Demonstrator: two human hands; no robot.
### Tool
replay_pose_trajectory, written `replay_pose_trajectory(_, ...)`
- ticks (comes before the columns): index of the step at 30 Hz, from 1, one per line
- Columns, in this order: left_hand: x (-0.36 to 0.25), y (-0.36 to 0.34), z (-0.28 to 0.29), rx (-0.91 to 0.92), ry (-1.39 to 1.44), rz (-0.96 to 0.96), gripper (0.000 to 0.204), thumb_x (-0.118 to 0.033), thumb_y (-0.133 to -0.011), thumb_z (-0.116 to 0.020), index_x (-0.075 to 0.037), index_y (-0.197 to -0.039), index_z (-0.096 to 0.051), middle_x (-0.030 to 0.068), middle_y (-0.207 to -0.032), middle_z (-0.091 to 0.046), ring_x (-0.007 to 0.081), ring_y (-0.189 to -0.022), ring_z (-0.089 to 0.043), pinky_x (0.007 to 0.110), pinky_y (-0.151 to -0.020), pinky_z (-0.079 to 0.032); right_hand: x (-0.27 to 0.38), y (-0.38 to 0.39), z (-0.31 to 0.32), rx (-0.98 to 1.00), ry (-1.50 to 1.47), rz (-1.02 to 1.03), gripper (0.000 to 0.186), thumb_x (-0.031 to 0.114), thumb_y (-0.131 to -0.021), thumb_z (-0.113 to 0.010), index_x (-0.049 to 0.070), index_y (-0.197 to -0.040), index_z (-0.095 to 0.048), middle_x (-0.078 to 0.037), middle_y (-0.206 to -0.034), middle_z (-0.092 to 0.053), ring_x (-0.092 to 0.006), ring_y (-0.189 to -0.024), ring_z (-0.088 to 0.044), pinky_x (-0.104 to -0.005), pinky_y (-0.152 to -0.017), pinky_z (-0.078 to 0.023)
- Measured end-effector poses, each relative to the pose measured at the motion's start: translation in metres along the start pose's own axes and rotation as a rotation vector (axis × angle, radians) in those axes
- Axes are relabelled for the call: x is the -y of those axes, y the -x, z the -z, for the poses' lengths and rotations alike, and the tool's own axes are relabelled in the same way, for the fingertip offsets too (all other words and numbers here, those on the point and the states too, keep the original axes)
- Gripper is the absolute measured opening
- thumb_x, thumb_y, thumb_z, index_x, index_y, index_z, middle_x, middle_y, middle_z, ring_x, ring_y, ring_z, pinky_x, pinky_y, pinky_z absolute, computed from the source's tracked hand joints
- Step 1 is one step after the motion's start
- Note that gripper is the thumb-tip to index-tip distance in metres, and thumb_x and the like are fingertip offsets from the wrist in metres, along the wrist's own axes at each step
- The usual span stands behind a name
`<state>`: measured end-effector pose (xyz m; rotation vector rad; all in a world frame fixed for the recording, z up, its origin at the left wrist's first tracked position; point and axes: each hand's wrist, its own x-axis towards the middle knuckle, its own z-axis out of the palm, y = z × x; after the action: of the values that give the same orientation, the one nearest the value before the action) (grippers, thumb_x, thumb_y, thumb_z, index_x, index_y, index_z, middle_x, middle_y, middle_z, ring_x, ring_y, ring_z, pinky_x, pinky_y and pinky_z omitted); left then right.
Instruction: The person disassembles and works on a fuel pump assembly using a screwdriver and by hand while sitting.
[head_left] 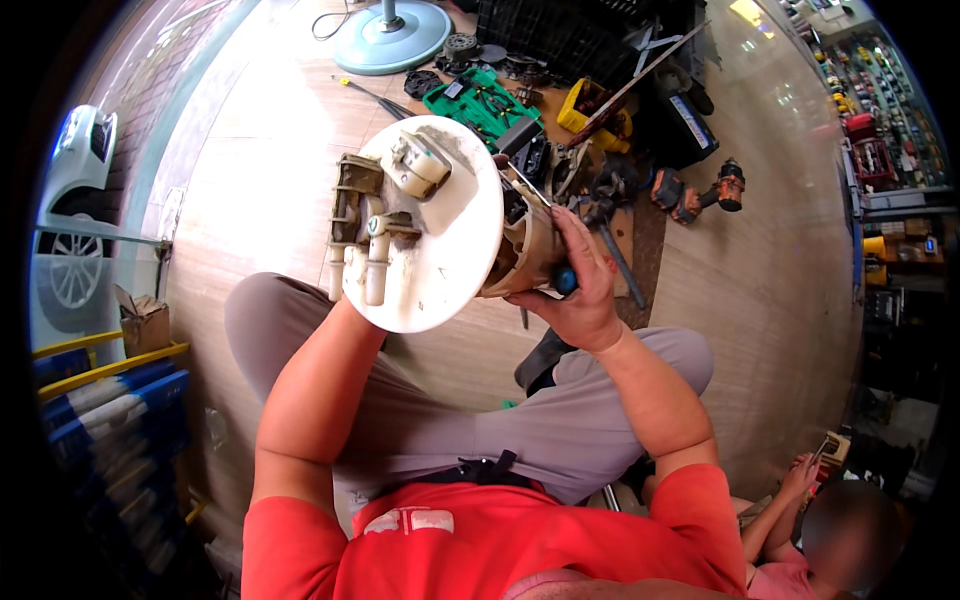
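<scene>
A fuel pump module with a dirty white round flange [455, 235] is held up in front of me, above my crossed legs. Moulded pipe fittings and a connector socket stand out from the flange face. Its cream-coloured body [530, 250] reaches to the right behind the flange. My right hand [583, 285] is closed round that body, thumb below and fingers above, beside a round blue part [566, 281]. A thin shiny metal strip [528, 184] runs along the body's top near my fingertips. My left forearm [325, 375] goes up behind the flange, which hides my left hand's fingers.
On the floor ahead lie an open green tool case [485, 105], a yellow bin [585, 105], dark loose parts and an orange-black cordless drill [690, 192]. A round pale-blue stand base [392, 40] is farther off. At lower right another person's hands [800, 475] hold a thin object.
</scene>
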<state>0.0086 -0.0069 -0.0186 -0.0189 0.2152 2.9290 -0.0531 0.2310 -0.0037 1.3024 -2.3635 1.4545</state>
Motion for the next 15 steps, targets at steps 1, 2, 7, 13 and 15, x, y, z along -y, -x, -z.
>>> replay_pose_trajectory(1, 0.003, 0.004, -0.002, -0.049, 0.039, -0.04, 0.059, -0.043, -0.104, -0.035, -0.01, -0.153, -0.032, 0.0182, -0.152, -0.041, 0.0303, -0.134, -0.049, 0.044, -0.11, -0.044, 0.0, 0.0, 0.0, 0.003, -0.002, -0.006, 0.102, 0.008, -0.052, -0.095, -0.001, -0.142, -0.046, -0.023, -0.139, -0.051, -0.0382, -0.126, -0.054, -0.0398, -0.105, -0.046)
replay_pose_trajectory(2, 0.004, 0.004, -0.001, -0.094, 0.083, -0.056, 0.059, -0.042, -0.104, -0.036, -0.01, -0.152, -0.032, 0.0177, -0.152, -0.041, 0.0299, -0.134, -0.048, 0.044, -0.11, -0.043, 0.0, 0.0, 0.001, 0.012, -0.009, -0.023, 0.102, 0.008, -0.052, -0.095, -0.002, -0.141, -0.045, -0.023, -0.139, -0.052, -0.0382, -0.126, -0.054, -0.0398, -0.105, -0.045)
replay_pose_trajectory(7, 0.01, -0.007, 0.008, -0.13, -0.132, -0.153, 0.057, -0.036, -0.103, -0.043, -0.009, -0.152, -0.033, 0.0151, -0.152, -0.041, 0.028, -0.136, -0.047, 0.042, -0.113, -0.039, -0.003, 0.002, 0.001, 0.057, -0.056, -0.126, 0.102, 0.009, -0.053, -0.095, -0.002, -0.141, -0.046, -0.023, -0.137, -0.053, -0.0379, -0.126, -0.054, -0.0394, -0.106, -0.044)
replay_pose_trajectory(13, 0.007, 0.007, 0.056, -0.085, -1.866, -0.457, 0.057, -0.029, -0.101, -0.05, -0.009, -0.152, -0.034, 0.012, -0.152, -0.042, 0.0258, -0.137, -0.044, 0.041, -0.115, -0.034, -0.004, 0.004, 0.001, 0.119, -0.123, -0.238, 0.103, 0.005, -0.057, -0.094, -0.003, -0.145, -0.04, -0.016, -0.138, -0.054, -0.0221, -0.126, -0.053, -0.0345, -0.106, -0.044)
replay_pose_trajectory(15, 0.008, 0.009, 0.067, -0.194, -1.617, -0.408, 0.055, -0.032, -0.101, -0.052, -0.009, -0.149, -0.038, 0.0101, -0.149, -0.047, 0.0251, -0.135, -0.047, 0.041, -0.114, -0.036, -0.006, 0.005, -0.001, 0.127, -0.143, -0.249, 0.103, 0.007, -0.059, -0.094, -0.002, -0.146, -0.04, -0.015, -0.136, -0.056, -0.0208, -0.123, -0.055, -0.0339, -0.104, -0.046)
